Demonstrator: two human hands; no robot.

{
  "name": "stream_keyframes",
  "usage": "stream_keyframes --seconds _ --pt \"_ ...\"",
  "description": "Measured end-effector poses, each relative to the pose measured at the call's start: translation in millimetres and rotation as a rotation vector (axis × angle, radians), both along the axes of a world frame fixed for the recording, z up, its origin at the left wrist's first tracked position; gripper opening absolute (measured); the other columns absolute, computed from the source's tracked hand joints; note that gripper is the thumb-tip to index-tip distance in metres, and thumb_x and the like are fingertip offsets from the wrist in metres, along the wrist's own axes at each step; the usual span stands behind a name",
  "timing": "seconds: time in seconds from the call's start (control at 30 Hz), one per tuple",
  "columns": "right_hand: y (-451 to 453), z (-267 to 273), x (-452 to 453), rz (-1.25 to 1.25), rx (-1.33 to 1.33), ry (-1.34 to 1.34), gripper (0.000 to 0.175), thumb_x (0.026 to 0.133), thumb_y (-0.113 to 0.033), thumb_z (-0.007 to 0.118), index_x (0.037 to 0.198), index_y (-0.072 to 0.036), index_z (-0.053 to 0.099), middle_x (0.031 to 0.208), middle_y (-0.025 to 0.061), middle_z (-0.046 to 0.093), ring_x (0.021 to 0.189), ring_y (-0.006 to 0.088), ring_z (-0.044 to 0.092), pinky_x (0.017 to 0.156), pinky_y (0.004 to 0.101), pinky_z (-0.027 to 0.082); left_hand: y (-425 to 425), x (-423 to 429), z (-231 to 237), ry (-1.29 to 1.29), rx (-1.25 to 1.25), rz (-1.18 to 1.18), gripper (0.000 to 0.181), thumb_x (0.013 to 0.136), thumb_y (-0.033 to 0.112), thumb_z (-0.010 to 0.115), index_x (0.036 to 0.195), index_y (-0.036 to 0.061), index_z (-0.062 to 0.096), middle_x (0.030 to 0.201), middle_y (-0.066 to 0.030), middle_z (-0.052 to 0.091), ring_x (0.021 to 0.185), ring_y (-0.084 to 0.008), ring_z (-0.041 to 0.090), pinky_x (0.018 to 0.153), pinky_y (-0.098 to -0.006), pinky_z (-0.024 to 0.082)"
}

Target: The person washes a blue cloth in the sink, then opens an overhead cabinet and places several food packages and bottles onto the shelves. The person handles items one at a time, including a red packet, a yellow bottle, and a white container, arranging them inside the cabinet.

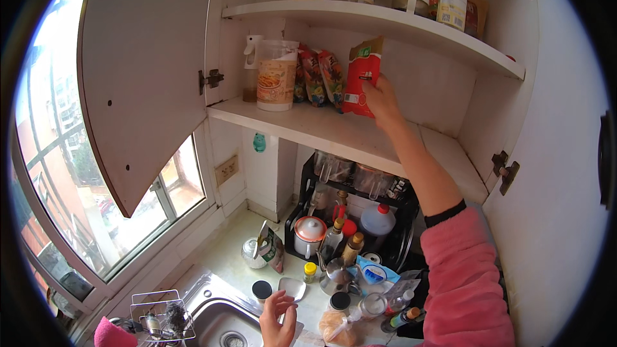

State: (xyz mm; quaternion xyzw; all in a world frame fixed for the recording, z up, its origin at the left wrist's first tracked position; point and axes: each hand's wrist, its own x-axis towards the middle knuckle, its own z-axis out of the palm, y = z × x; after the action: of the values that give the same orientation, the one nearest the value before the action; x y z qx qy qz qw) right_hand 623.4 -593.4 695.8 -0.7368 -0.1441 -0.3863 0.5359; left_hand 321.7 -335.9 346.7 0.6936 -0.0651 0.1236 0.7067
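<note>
My right hand [383,101] grips a red and gold food packet [362,70] by its right side, upright at the lower shelf [308,120] of an open wall cabinet. Just left of it lean several colourful printed packets [323,77]. Beyond those stand a clear plastic tub with a printed label [276,77] and a white-headed spray bottle [251,58]. Lower down, my left hand [279,320] is raised with its fingers apart and nothing in it, between the sink and the counter. A black-lidded jar [261,290] and a small square dish [292,289] are nearest to it.
Open cabinet doors flank me, left [144,72] and right [554,120]. The upper shelf [376,9] holds bottles and jars. Below are a black rack [301,202] of condiments, a metal kettle [336,277], a bag of orange-brown food [337,330] and a steel sink [212,320].
</note>
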Motion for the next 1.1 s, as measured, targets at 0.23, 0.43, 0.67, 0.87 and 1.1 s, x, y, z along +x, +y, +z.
stream_keyframes --seconds 0.23,0.43,0.67,0.87,1.1 --pt "-4.6 13.9 50.0 -0.315 -0.241 0.056 0.023 0.092 -0.006 0.050 0.112 0.007 0.051 0.096 0.0247 0.064 0.085 0.0361 0.064 0.073 0.0431 0.051 2.8 -4.2 -14.3 0.070 -0.009 -0.016 0.038 0.096 0.005 0.058 0.132 0.0012 0.049 0.108 -0.0104 0.064 0.094 -0.0176 0.065 0.081 -0.0289 0.052" --pt "-35.0 -12.4 110.7 -0.470 -0.590 -0.211 0.020 0.096 -0.010 0.046 0.108 0.005 0.049 0.101 0.0289 0.061 0.093 0.0441 0.060 0.080 0.0494 0.047 -2.8 -2.5 -22.3 0.122 0.026 -0.027 0.035 0.095 0.002 0.058 0.129 0.0002 0.050 0.109 -0.0115 0.065 0.095 -0.0183 0.066 0.079 -0.0288 0.054" --pt "-40.3 -37.7 132.3 -0.396 -0.460 -0.114 0.034 0.093 -0.007 0.051 0.124 0.006 0.044 0.115 0.0311 0.055 0.109 0.0452 0.055 0.093 0.0459 0.045 -4.0 -1.8 -30.1 0.152 0.005 -0.025 0.031 0.096 0.002 0.055 0.126 0.0031 0.053 0.107 -0.0089 0.066 0.095 -0.0162 0.065 0.077 -0.0274 0.053" --pt "-35.4 -35.7 134.2 -0.203 -0.318 0.229 0.074 0.083 -0.015 0.072 0.140 0.004 0.028 0.131 0.0261 0.049 0.120 0.0387 0.050 0.098 0.0433 0.044 -12.8 -2.4 -41.2 0.184 0.042 -0.059 0.031 0.096 0.006 0.057 0.127 0.0032 0.053 0.105 -0.0100 0.067 0.093 -0.0169 0.066 0.077 -0.0283 0.054" --pt "-26.0 -7.9 78.3 -0.194 -0.321 0.522 0.089 0.062 -0.022 0.089 0.133 0.002 0.040 0.127 0.0244 0.053 0.117 0.0329 0.054 0.095 0.0398 0.047 -12.2 -7.5 -60.7 0.216 -0.004 -0.090 0.032 0.097 0.008 0.057 0.128 0.0030 0.053 0.107 -0.0099 0.067 0.091 -0.0164 0.065 0.076 -0.0286 0.053"
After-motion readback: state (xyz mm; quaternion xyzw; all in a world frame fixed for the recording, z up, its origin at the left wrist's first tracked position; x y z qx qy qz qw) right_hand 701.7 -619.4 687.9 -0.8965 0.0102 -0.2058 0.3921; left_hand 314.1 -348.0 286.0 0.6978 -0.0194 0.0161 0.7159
